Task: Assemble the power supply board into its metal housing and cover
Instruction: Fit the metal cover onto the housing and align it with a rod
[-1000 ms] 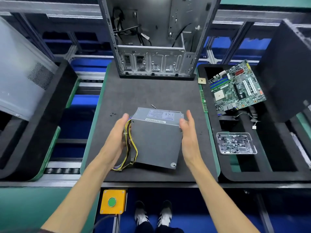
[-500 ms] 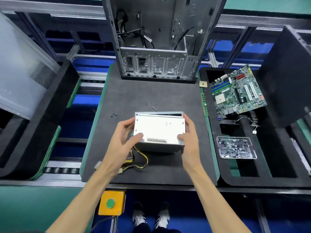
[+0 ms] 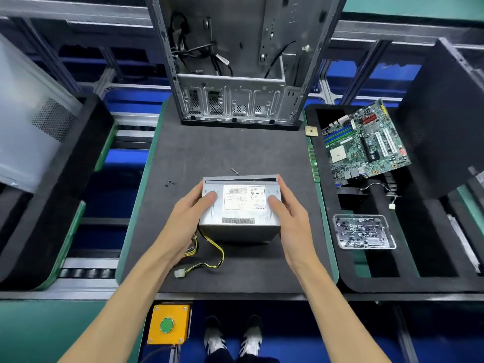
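The grey metal power supply box [image 3: 239, 226] stands on the dark mat [image 3: 214, 153], its white label face turned up toward me. My left hand [image 3: 183, 218] grips its left side, thumb on the top face. My right hand [image 3: 290, 218] grips the right side the same way. Yellow and black cables [image 3: 214, 252] trail from under the box to a white connector [image 3: 179, 273] on the mat. The open metal computer case [image 3: 235, 61] stands upright at the far edge of the mat.
A green motherboard [image 3: 366, 145] leans in the black foam tray at right, with a clear screw tray [image 3: 364, 231] in front of it. Two small screws [image 3: 169, 182] lie on the mat. A grey side panel [image 3: 28, 121] leans at left. A yellow button box [image 3: 169, 323] sits below the bench.
The box was tipped from lying flat up onto its edge, so the label face now points up. Both hands moved from its sides to gripping it with thumbs on top.
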`<act>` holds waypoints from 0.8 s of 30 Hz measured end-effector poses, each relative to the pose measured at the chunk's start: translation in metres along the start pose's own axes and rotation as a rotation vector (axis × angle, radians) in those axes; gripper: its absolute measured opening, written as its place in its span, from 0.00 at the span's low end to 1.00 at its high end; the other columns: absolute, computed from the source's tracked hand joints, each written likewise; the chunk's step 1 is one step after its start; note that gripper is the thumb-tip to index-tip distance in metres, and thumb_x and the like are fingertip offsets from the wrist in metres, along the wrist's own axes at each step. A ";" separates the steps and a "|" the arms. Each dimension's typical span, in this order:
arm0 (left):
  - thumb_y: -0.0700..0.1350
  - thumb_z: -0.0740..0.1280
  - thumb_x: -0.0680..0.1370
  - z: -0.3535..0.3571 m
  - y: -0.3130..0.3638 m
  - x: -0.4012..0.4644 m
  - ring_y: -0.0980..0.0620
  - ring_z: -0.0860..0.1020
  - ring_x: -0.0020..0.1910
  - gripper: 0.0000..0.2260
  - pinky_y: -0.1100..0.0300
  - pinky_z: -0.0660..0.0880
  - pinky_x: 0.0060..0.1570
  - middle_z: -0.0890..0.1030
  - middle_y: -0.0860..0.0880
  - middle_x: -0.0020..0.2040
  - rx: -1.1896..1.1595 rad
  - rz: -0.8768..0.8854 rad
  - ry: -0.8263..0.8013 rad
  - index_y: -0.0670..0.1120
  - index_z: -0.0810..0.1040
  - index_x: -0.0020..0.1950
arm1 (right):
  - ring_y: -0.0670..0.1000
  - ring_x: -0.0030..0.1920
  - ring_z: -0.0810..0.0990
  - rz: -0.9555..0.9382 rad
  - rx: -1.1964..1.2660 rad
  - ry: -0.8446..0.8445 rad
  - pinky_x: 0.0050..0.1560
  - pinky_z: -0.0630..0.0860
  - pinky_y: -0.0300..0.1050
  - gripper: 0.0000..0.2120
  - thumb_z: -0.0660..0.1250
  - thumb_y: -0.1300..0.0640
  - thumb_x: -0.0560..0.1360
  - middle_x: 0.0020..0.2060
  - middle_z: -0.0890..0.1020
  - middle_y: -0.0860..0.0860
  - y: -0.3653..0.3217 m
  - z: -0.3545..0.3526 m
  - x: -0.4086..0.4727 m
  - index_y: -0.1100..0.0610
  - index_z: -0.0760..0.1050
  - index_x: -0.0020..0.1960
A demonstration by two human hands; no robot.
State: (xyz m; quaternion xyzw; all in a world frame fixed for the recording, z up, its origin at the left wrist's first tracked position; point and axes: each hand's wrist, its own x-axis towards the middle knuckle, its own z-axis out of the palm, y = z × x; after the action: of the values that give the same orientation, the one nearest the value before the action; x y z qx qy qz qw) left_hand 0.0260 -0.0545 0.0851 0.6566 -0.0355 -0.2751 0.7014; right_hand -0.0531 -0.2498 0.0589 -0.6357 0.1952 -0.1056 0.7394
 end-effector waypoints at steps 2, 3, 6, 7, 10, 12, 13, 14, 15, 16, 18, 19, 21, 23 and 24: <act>0.45 0.63 0.84 -0.002 0.000 0.000 0.51 0.80 0.64 0.14 0.51 0.73 0.65 0.83 0.52 0.64 0.002 -0.001 -0.017 0.53 0.78 0.68 | 0.42 0.71 0.75 -0.003 -0.007 -0.024 0.74 0.70 0.49 0.26 0.69 0.50 0.76 0.69 0.79 0.40 -0.001 -0.003 0.004 0.44 0.72 0.74; 0.44 0.62 0.84 -0.003 0.000 0.000 0.51 0.80 0.64 0.14 0.53 0.74 0.64 0.83 0.52 0.63 0.017 0.003 -0.015 0.53 0.77 0.69 | 0.42 0.70 0.76 -0.004 -0.011 -0.037 0.72 0.72 0.46 0.24 0.69 0.51 0.77 0.68 0.80 0.40 -0.002 -0.004 0.006 0.42 0.73 0.72; 0.45 0.63 0.84 -0.004 0.000 -0.001 0.55 0.82 0.60 0.12 0.64 0.79 0.53 0.84 0.54 0.60 0.070 0.032 0.032 0.55 0.79 0.65 | 0.42 0.67 0.78 -0.007 -0.030 -0.050 0.64 0.76 0.38 0.19 0.70 0.53 0.77 0.63 0.83 0.40 -0.008 -0.005 0.013 0.42 0.76 0.67; 0.45 0.63 0.84 -0.003 0.000 -0.002 0.56 0.82 0.59 0.12 0.66 0.78 0.51 0.84 0.55 0.59 0.077 0.045 0.058 0.55 0.80 0.64 | 0.42 0.65 0.79 -0.008 -0.040 -0.046 0.62 0.77 0.37 0.18 0.70 0.53 0.77 0.62 0.83 0.40 -0.010 -0.005 0.015 0.44 0.77 0.66; 0.46 0.63 0.83 0.003 -0.001 -0.002 0.58 0.83 0.56 0.10 0.70 0.76 0.47 0.85 0.56 0.57 0.082 0.081 0.135 0.54 0.81 0.61 | 0.43 0.64 0.79 -0.013 -0.067 -0.035 0.59 0.76 0.38 0.15 0.71 0.58 0.80 0.59 0.83 0.41 -0.012 -0.005 0.021 0.46 0.77 0.64; 0.47 0.63 0.83 0.006 -0.001 -0.002 0.59 0.83 0.55 0.10 0.72 0.75 0.46 0.85 0.56 0.56 0.092 0.108 0.157 0.52 0.81 0.61 | 0.43 0.63 0.79 -0.015 -0.077 -0.035 0.59 0.76 0.38 0.14 0.70 0.58 0.80 0.58 0.83 0.41 -0.013 -0.005 0.023 0.46 0.77 0.63; 0.47 0.63 0.83 0.006 -0.001 -0.002 0.59 0.83 0.54 0.10 0.71 0.75 0.46 0.86 0.56 0.56 0.093 0.115 0.159 0.52 0.82 0.61 | 0.43 0.63 0.79 -0.014 -0.079 -0.034 0.59 0.76 0.38 0.14 0.70 0.58 0.80 0.58 0.83 0.41 -0.014 -0.005 0.024 0.46 0.77 0.63; 0.47 0.63 0.83 0.007 -0.001 -0.002 0.59 0.83 0.54 0.10 0.71 0.76 0.46 0.86 0.55 0.56 0.089 0.114 0.162 0.52 0.82 0.61 | 0.43 0.63 0.80 -0.013 -0.078 -0.029 0.59 0.76 0.39 0.13 0.70 0.58 0.80 0.58 0.83 0.41 -0.014 -0.005 0.024 0.46 0.77 0.62; 0.46 0.63 0.83 0.006 -0.001 -0.001 0.58 0.83 0.54 0.10 0.70 0.76 0.46 0.86 0.55 0.55 0.084 0.110 0.162 0.53 0.82 0.60 | 0.44 0.63 0.80 -0.011 -0.074 -0.021 0.59 0.76 0.39 0.13 0.70 0.58 0.80 0.58 0.84 0.42 -0.014 -0.005 0.024 0.46 0.77 0.62; 0.46 0.63 0.83 0.005 -0.001 -0.001 0.57 0.83 0.55 0.10 0.70 0.76 0.47 0.86 0.55 0.56 0.080 0.103 0.154 0.53 0.82 0.60 | 0.44 0.63 0.80 -0.007 -0.063 -0.012 0.59 0.76 0.40 0.13 0.70 0.58 0.80 0.58 0.84 0.43 -0.014 -0.004 0.024 0.46 0.78 0.62; 0.45 0.62 0.84 0.002 0.001 -0.002 0.56 0.83 0.56 0.11 0.68 0.77 0.50 0.85 0.54 0.57 0.076 0.084 0.107 0.53 0.81 0.62 | 0.45 0.62 0.81 0.007 -0.030 0.002 0.57 0.77 0.39 0.14 0.70 0.57 0.79 0.58 0.84 0.44 -0.013 -0.002 0.022 0.47 0.78 0.63; 0.45 0.62 0.84 0.000 0.002 -0.003 0.55 0.83 0.57 0.11 0.66 0.78 0.51 0.85 0.54 0.58 0.077 0.076 0.079 0.54 0.81 0.63 | 0.44 0.62 0.81 0.016 -0.011 0.006 0.56 0.78 0.38 0.16 0.70 0.55 0.78 0.58 0.85 0.44 -0.013 0.000 0.020 0.47 0.78 0.65; 0.44 0.63 0.84 -0.003 0.002 -0.004 0.55 0.82 0.59 0.12 0.63 0.79 0.53 0.84 0.54 0.60 0.079 0.058 0.057 0.54 0.79 0.65 | 0.44 0.62 0.82 0.035 0.019 0.009 0.55 0.78 0.37 0.19 0.69 0.53 0.77 0.59 0.85 0.43 -0.012 0.004 0.019 0.48 0.78 0.68; 0.43 0.64 0.83 -0.005 0.001 -0.005 0.54 0.82 0.60 0.12 0.61 0.78 0.54 0.84 0.55 0.59 0.066 0.049 0.091 0.52 0.78 0.65 | 0.42 0.61 0.82 0.043 0.017 0.011 0.54 0.78 0.36 0.20 0.68 0.51 0.77 0.58 0.85 0.41 -0.012 0.008 0.020 0.47 0.77 0.69; 0.43 0.65 0.83 -0.006 0.000 -0.006 0.55 0.82 0.59 0.11 0.61 0.77 0.55 0.85 0.55 0.58 0.063 0.050 0.119 0.51 0.77 0.64 | 0.42 0.60 0.82 0.043 0.007 0.009 0.53 0.78 0.35 0.19 0.68 0.51 0.77 0.58 0.85 0.41 -0.013 0.010 0.022 0.47 0.78 0.68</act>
State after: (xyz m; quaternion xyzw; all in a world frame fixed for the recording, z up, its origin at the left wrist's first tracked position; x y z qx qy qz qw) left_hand 0.0232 -0.0469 0.0861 0.6924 -0.0185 -0.2166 0.6879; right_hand -0.0282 -0.2522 0.0690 -0.6281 0.2117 -0.0934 0.7429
